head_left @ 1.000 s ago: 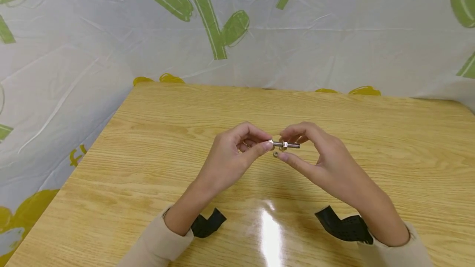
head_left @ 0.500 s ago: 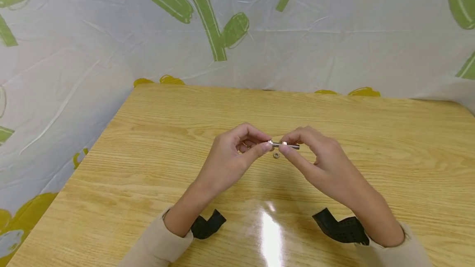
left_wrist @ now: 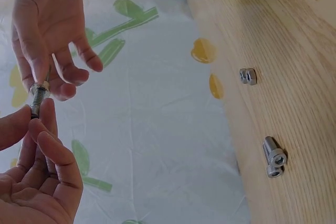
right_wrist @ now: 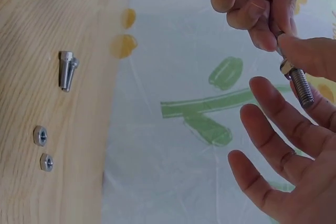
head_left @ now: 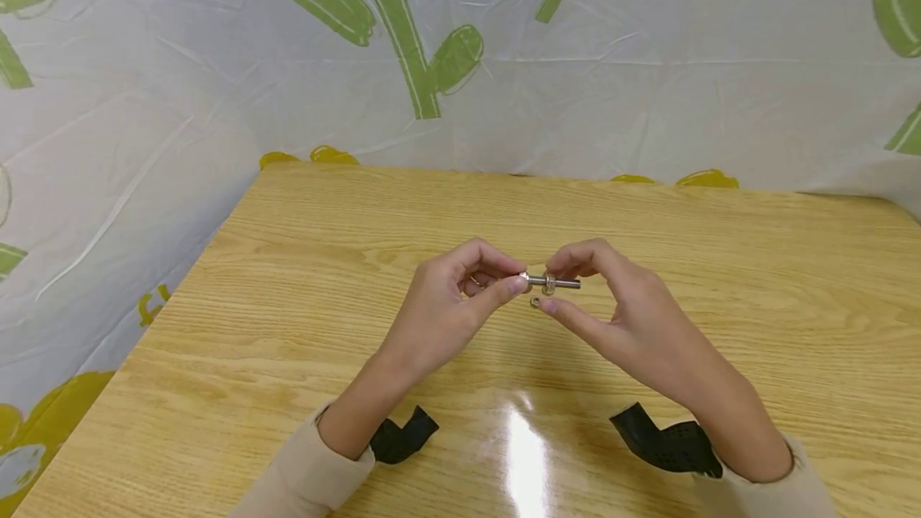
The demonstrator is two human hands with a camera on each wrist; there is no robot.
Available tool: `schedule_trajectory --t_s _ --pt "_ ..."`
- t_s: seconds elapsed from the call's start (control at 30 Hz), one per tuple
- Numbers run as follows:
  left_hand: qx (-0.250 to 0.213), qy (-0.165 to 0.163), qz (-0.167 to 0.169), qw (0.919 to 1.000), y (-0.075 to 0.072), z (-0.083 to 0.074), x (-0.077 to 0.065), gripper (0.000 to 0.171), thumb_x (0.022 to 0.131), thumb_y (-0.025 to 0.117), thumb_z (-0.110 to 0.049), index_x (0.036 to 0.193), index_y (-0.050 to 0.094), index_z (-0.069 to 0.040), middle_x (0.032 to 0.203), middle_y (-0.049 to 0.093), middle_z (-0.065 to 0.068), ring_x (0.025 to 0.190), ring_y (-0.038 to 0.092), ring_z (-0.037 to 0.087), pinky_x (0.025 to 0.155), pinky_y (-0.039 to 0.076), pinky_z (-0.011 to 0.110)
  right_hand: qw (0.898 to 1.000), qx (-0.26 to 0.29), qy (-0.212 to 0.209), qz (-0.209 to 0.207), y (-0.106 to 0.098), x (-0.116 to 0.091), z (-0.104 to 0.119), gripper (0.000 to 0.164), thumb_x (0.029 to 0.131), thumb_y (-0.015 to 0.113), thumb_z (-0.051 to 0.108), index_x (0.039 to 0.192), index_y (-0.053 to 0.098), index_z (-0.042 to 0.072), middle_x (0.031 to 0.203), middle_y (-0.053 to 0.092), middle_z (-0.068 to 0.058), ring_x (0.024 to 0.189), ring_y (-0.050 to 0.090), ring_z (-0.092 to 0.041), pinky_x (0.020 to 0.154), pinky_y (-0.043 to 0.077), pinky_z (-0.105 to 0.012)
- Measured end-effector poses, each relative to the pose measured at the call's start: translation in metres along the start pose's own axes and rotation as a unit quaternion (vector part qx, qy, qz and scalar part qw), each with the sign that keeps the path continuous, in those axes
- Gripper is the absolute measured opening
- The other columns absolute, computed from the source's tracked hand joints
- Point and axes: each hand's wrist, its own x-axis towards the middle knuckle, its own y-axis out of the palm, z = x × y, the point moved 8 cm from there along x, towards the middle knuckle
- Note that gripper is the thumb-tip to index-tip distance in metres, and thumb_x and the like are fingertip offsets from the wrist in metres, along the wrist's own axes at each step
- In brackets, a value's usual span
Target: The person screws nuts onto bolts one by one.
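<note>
My left hand (head_left: 446,306) pinches a steel bolt (head_left: 571,284) by its head end between thumb and fingers. The head is hidden by the fingertips, and the threaded shank points right. Partway along the shank sits a hex nut (head_left: 549,284), which the right wrist view also shows on the bolt (right_wrist: 302,88). Around that nut, my right hand (head_left: 633,314) has its thumb and index finger apart, the index tip right at the nut's upper edge and the thumb lower down. Its other fingers spread loosely in the right wrist view.
Two loose hex nuts (right_wrist: 40,136) lie on the wooden table (head_left: 324,262). Near them rest two socket-head bolts (left_wrist: 277,157), one against the other. A pale sheet with green and yellow plant shapes (head_left: 576,102) hangs behind the table. Black straps (head_left: 665,442) sit at both wrists.
The right thumb and index finger closed on the nut half a second ago, then parted again. The left hand has kept its pinch on the bolt.
</note>
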Motion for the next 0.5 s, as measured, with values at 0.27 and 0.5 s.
schedule_trajectory --t_s 0.27,0.5 --pt "-0.002 -0.005 -0.001 1.0 -0.0003 0.0009 -0.0009 0.01 0.088 0.066 -0.018 0.096 0.066 -0.014 0.088 0.068 -0.003 0.07 0.059 0.013 0.059 0.049 0.024 1.0 0.002 -0.022 -0.013 -0.0019 -0.0003 0.0028 0.027 0.083 0.068 0.006 0.106 0.055 0.013 0.096 0.062 0.009 0.09 0.054 -0.002 0.078 0.044 -0.016" --pt "-0.007 -0.004 0.002 1.0 0.0006 0.0009 -0.0009 0.01 0.088 0.065 -0.018 0.097 0.066 -0.013 0.088 0.068 -0.003 0.07 0.059 0.013 0.061 0.049 0.025 1.0 0.004 0.026 0.016 0.0028 -0.0013 -0.0037 0.008 0.094 0.056 0.015 0.101 0.059 0.017 0.095 0.061 0.009 0.088 0.053 -0.004 0.076 0.046 -0.025"
